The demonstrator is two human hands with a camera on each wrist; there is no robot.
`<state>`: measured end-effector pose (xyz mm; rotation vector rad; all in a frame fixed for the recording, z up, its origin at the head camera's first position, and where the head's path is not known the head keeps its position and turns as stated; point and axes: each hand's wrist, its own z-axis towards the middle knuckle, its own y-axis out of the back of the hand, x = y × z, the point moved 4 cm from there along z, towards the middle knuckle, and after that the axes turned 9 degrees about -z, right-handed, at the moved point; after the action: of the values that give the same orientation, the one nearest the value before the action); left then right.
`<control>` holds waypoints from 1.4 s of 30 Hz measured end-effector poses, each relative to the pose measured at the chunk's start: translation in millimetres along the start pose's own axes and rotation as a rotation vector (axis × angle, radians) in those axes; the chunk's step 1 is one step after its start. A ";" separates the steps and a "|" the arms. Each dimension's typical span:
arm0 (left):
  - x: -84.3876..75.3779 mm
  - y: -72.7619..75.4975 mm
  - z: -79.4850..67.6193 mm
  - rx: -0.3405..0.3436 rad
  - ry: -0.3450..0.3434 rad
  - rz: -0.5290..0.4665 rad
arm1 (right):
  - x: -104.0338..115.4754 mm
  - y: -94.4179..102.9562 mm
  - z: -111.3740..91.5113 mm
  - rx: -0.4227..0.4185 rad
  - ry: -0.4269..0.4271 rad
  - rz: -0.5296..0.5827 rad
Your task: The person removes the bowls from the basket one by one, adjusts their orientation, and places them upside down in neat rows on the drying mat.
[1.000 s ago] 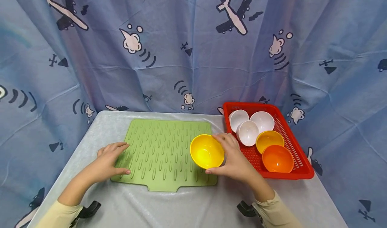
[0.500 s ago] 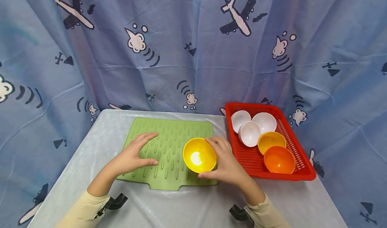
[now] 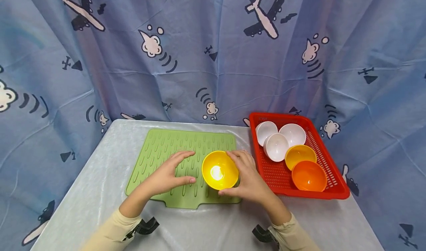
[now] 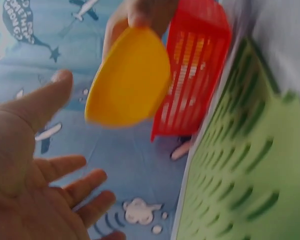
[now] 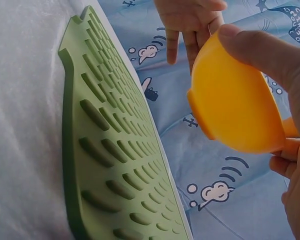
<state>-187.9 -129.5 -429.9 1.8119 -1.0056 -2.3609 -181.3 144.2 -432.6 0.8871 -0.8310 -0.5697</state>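
Above the flat, ridged green mat [image 3: 181,200]: glossy round yellow bowl [image 3: 220,170], clamped at its side between thumb and fingers of right hand [image 3: 249,177]. Left hand [image 3: 167,176] near it, thumb and fingers apart.

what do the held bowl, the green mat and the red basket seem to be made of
Held bowl: probably hard plastic, glossy, with a bright light spot inside.

Mat: perhaps silicone or rubber, fairly matte; its ridges look moulded in one piece with the sheet.

Basket: likely moulded plastic with a slight sheen; even red, with regular slots through its wall.
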 end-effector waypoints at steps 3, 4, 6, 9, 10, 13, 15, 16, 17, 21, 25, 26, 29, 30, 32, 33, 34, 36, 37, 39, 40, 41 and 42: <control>-1.7 -6.8 -1.7 0.002 0.027 -0.017 | 1.7 -1.6 -0.8 -0.015 0.012 0.011; -2.5 -8.4 -2.1 0.001 0.030 -0.025 | 2.3 -2.3 -0.9 -0.022 0.016 0.012; -2.3 -11.2 -1.8 -0.001 0.037 -0.057 | 3.8 -3.5 -1.3 -0.042 0.028 0.017; 0.2 -17.2 1.0 0.010 0.045 -0.149 | 6.4 -4.9 -1.1 -0.075 0.054 0.010; 1.7 -19.9 2.1 0.018 0.052 -0.193 | 7.2 -5.6 -0.9 -0.086 0.065 0.007; 9.3 -29.7 5.3 0.043 0.108 -0.342 | 9.6 -7.2 -0.4 -0.108 0.091 -0.009; 13.5 -35.8 6.5 0.059 0.158 -0.443 | 10.3 -8.2 -0.7 -0.117 0.100 -0.017; 15.5 -38.2 6.8 0.068 0.180 -0.490 | 10.6 -8.2 -0.8 -0.122 0.104 -0.021; 17.1 -40.2 7.0 0.075 0.201 -0.532 | 10.8 -8.0 -0.8 -0.129 0.107 -0.026; 21.1 -44.8 7.3 0.104 0.246 -0.675 | 11.9 -8.0 -1.6 -0.171 0.123 -0.032; 24.3 -47.9 7.0 0.121 0.267 -0.784 | 14.2 -10.7 -3.2 -0.189 0.121 -0.030; 24.3 -48.6 6.8 0.129 0.268 -0.803 | 14.4 -11.4 -3.8 -0.184 0.116 -0.027; 22.4 -49.4 5.6 0.146 0.260 -0.818 | 14.4 -12.8 -5.6 -0.147 0.102 -0.004; 21.7 -49.0 5.3 0.140 0.259 -0.813 | 14.0 -12.9 -6.0 -0.131 0.099 0.011; 20.5 -46.7 5.0 0.107 0.258 -0.784 | 13.0 -12.1 -5.9 -0.102 0.101 0.046; 19.6 -44.8 5.1 0.084 0.256 -0.764 | 12.3 -11.2 -5.4 -0.096 0.111 0.057; 18.4 -42.2 5.1 0.053 0.256 -0.738 | 11.6 -9.9 -4.9 -0.095 0.123 0.064; 17.1 -36.0 5.1 -0.014 0.262 -0.674 | 10.1 -6.8 -3.5 -0.108 0.145 0.046; 16.0 -32.9 5.1 -0.045 0.260 -0.641 | 9.4 -5.4 -2.9 -0.119 0.154 0.030; 12.9 -26.6 4.8 -0.101 0.243 -0.575 | 7.9 -3.5 -1.9 -0.140 0.153 0.007; 11.1 -23.7 4.5 -0.126 0.224 -0.527 | 7.4 -2.9 -1.8 -0.144 0.140 0.009; 9.2 -21.5 3.9 -0.148 0.201 -0.477 | 6.9 -2.8 -2.0 -0.142 0.119 0.023; 6.5 -19.6 3.4 -0.165 0.168 -0.426 | 6.4 -3.0 -2.6 -0.136 0.092 0.048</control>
<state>-185.8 -114.7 -444.5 2.2932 -0.4242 -2.3509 -175.9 139.1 -433.7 0.7617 -0.7201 -0.5332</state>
